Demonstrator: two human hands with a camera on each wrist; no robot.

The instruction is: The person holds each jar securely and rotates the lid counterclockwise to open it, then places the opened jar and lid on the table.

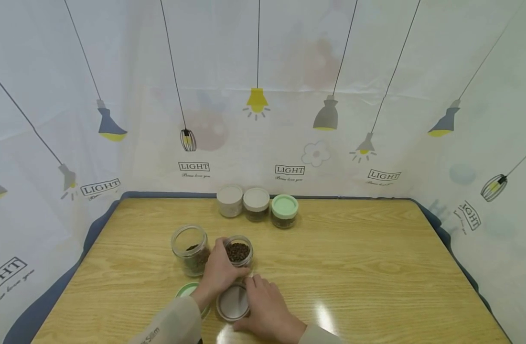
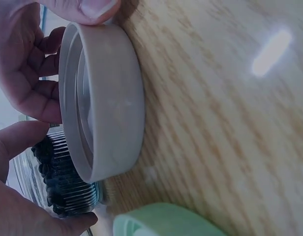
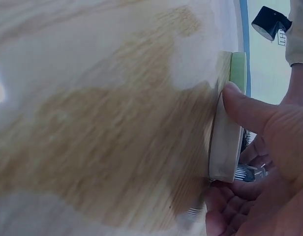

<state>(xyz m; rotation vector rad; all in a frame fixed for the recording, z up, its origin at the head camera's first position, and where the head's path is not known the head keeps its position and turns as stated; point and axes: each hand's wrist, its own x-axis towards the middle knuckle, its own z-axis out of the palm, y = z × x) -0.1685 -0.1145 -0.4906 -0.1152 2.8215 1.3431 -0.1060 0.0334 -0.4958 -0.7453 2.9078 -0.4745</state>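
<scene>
Lamp-printed backdrop [image 1: 228, 62] closes off a wood-grain counter [image 1: 353, 258], where, from the left, an open large jar [image 1: 188, 260] holding dark pieces stands behind a green lid [image 1: 186, 289] partly hidden by a sleeve [image 1: 172, 322]. Next, the left hand [image 1: 221, 270] curls round a small open jar [image 1: 238, 251] filled with dark pieces; nearer the person, a greyish lid [image 1: 232, 304] lies inside-up, its edge pinched by the right hand [image 1: 269, 306].
</scene>
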